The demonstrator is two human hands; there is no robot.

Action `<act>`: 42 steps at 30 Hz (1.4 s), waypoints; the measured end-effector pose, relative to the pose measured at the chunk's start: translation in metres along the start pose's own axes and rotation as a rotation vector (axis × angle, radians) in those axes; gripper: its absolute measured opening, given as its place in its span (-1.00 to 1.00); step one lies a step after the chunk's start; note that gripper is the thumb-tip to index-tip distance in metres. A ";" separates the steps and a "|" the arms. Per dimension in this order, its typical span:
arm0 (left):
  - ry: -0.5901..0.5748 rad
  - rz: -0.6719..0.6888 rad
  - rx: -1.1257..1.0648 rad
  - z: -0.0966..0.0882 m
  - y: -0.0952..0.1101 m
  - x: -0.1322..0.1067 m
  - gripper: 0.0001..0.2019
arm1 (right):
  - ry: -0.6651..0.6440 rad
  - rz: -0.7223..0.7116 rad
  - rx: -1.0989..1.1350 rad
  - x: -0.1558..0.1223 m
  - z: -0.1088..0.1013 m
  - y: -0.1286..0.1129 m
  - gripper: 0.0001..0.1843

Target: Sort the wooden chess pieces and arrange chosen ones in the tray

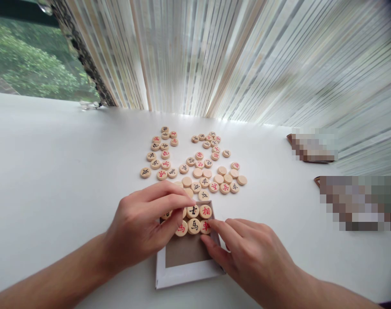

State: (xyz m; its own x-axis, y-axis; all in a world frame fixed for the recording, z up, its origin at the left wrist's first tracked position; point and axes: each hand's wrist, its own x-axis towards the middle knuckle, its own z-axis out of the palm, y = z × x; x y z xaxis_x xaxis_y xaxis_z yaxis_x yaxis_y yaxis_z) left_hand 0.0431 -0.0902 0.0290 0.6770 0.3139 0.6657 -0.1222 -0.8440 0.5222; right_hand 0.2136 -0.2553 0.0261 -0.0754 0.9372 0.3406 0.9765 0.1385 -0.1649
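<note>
A shallow white-rimmed box (190, 273) lies on the white table, with wooden xiangqi pieces in two rows at its far end. My right hand (250, 249) reaches in from the right, thumb and index finger closed around a piece with a red character (206, 226) in the near row. Beside that piece is one with a black horse character (194, 226). Over the far left part of the box is my left hand (147, 216), its fingers together and thumb against them. It hides some pieces, and whatever it may hold cannot be made out.
Many loose xiangqi pieces (199, 164) spread beyond the box, several with blank faces up (218, 179). Two pixelated, brown-edged objects (311, 148) stand at the right. Behind the table hang striped curtains (182, 56), with a window (31, 60) at the left.
</note>
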 end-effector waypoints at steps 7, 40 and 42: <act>0.006 0.002 0.000 0.000 0.001 0.001 -0.72 | 0.003 -0.019 -0.025 0.002 0.000 -0.002 -0.64; 0.110 -0.233 0.389 -0.042 -0.050 0.014 -0.85 | 0.317 0.390 0.394 0.029 0.004 0.073 -0.71; 0.112 -0.281 0.394 -0.045 -0.053 0.015 -0.83 | 0.321 0.430 0.415 0.029 0.006 0.078 -0.71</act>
State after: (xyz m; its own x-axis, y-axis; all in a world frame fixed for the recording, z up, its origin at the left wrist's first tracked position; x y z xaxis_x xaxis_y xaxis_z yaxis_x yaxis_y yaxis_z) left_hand 0.0270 -0.0215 0.0349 0.5596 0.5798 0.5923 0.3523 -0.8132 0.4632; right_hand 0.2859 -0.2157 0.0173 0.4286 0.8040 0.4121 0.7428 -0.0538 -0.6674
